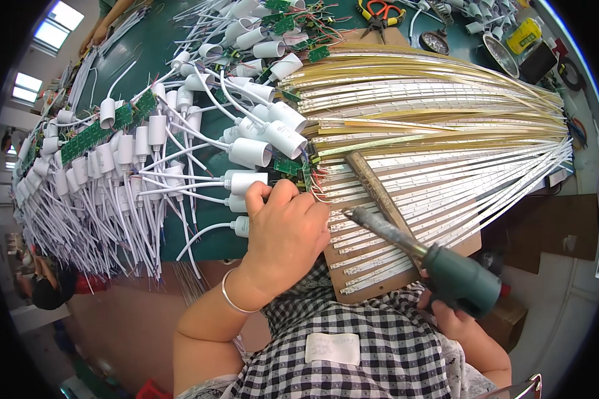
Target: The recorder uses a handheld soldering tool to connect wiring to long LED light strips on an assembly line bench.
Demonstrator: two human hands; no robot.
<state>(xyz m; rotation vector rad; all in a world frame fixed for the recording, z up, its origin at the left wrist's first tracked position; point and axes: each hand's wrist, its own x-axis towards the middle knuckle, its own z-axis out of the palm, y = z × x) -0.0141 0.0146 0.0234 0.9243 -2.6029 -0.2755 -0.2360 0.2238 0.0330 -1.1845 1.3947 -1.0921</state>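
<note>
My right hand [454, 320] is wrapped round the green handle of a soldering iron [460, 280]. The iron's dark, worn tip points left over the pale LED strips [386, 229]. My left hand [287, 229], with a bangle at the wrist, is closed at the strips' left ends. Its fingertips are by a small green circuit board [287, 166] and thin red wires [319, 184]; what they pinch is hidden. A white lamp cap [243, 181] with a cable lies against these fingers. Across the strips, under the iron, rests a narrow brown bar [379, 189].
The strips fan over a brown board [353, 272]. Many white caps and cables [123, 199] cover the green table [209, 233] on the left, around a long green circuit panel [103, 136]. Pliers [377, 20], a round tin [434, 42] and a yellow bottle [524, 35] stand far right.
</note>
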